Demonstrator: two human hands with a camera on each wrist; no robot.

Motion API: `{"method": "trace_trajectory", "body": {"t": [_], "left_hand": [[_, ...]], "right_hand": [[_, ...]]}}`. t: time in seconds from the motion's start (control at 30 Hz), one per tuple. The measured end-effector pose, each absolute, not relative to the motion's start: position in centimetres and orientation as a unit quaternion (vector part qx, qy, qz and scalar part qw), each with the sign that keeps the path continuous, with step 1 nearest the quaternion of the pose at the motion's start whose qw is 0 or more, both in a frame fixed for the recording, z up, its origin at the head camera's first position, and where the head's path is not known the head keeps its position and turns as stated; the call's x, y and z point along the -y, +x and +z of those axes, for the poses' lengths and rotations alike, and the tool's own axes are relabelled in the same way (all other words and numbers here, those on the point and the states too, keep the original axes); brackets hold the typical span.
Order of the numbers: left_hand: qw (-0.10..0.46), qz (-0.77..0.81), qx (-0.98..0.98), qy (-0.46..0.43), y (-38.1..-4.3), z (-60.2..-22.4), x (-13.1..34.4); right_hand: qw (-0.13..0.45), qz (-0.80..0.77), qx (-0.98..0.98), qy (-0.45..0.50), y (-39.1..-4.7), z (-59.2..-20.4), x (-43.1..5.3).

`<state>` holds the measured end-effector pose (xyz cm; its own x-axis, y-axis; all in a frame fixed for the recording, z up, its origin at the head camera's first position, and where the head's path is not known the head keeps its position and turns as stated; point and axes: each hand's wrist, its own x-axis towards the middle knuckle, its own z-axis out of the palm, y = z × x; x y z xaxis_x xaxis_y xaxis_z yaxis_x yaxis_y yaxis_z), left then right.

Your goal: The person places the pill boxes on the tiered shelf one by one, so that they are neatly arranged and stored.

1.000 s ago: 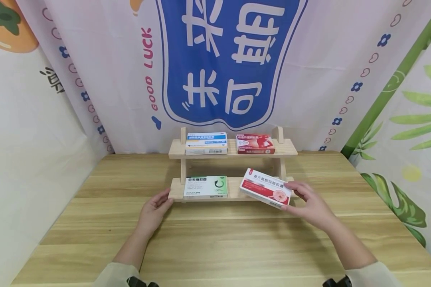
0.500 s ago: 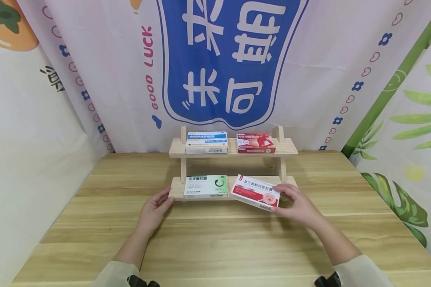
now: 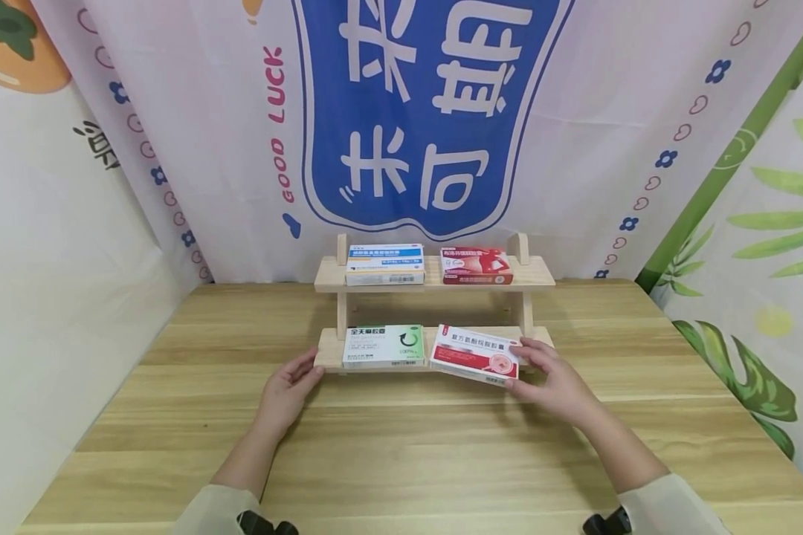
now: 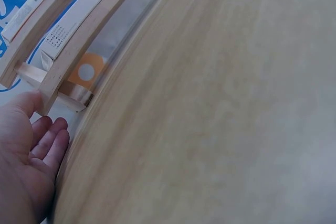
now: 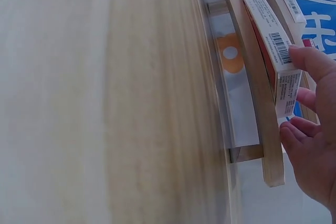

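Note:
A two-tier wooden display rack (image 3: 435, 286) holds several medicine boxes. At the lower tier's left end, my left hand (image 3: 288, 392) holds the rack, thumb in front and fingers toward the back. In the left wrist view, the thumb of my left hand (image 4: 29, 150) meets the board's end. My right hand (image 3: 555, 380) grips the right end of a red-and-white medicine box (image 3: 475, 355). This box lies slanted on the lower tier, its right front corner jutting past the edge. In the right wrist view, my thumb presses the barcode side of the medicine box (image 5: 270, 30).
Beside it on the lower tier lies a green-and-white medicine box (image 3: 383, 347). The upper tier bears a blue-and-white box (image 3: 384, 265) and a red box (image 3: 476, 266). A wood-grain table (image 3: 428, 461) carries the rack, with a printed cloth (image 3: 241, 148) hanging behind.
My right hand has brought the red-and-white box left, beside the green-and-white one, and its tilt has lessened slightly. My left hand has stayed at the rack's end.

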<state>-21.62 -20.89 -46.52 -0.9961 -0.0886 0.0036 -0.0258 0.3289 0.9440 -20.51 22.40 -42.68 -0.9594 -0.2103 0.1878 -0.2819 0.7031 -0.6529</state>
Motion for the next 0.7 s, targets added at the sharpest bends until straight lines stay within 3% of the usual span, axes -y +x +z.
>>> {"method": "trace_trajectory", "body": {"t": [0.33, 0.7], "left_hand": [[0.024, -0.577, 0.816, 0.04, -21.43, -46.52, 21.03], [0.025, -0.58, 0.813, 0.039, -21.48, -46.57, 21.01]], "right_hand": [[0.104, 0.361, 0.918, 0.126, -20.78, -43.16, -22.22], [0.107, 0.349, 0.926, 0.091, -21.12, -43.08, -21.65]]}}
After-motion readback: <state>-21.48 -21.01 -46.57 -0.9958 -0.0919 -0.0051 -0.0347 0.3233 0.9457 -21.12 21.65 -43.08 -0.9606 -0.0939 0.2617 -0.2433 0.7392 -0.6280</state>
